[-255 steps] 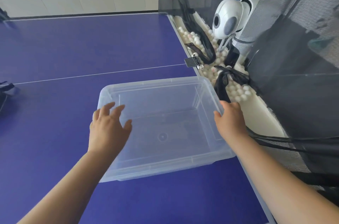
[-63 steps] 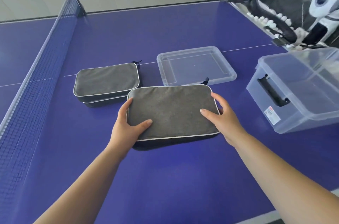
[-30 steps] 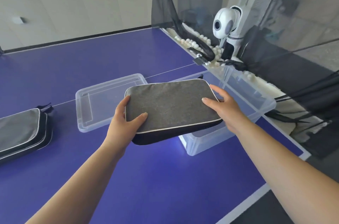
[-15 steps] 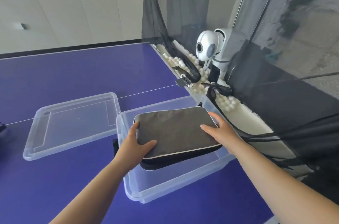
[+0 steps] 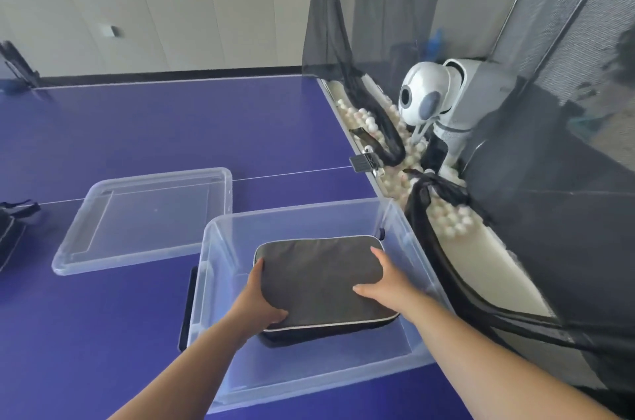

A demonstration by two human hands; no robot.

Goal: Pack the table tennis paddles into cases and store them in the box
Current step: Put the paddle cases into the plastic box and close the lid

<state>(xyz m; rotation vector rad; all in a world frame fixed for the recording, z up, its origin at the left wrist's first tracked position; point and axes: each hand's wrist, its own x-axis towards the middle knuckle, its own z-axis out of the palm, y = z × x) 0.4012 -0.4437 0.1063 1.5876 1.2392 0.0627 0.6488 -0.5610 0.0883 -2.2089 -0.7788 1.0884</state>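
Note:
A grey zipped paddle case (image 5: 319, 277) with a pale piped edge lies flat inside the clear plastic box (image 5: 417, 246), low near its floor. My left hand (image 5: 257, 301) grips the case's left near corner, thumb on top. My right hand (image 5: 386, 285) holds its right edge, fingers over the top. The box's clear lid (image 5: 147, 216) lies on the table to the left. A second dark case (image 5: 10, 230) shows only partly at the far left edge.
The blue table tennis table (image 5: 154, 130) carries everything. Off its right edge stands a white ball-feeding machine (image 5: 433, 99) in a tray of several white balls (image 5: 446, 216), wrapped by black catch netting (image 5: 549, 179). A metal clamp (image 5: 366, 161) grips the table's edge.
Both hands have lowered the case from above the box's rim down into the box. The view has shifted a little closer over the box.

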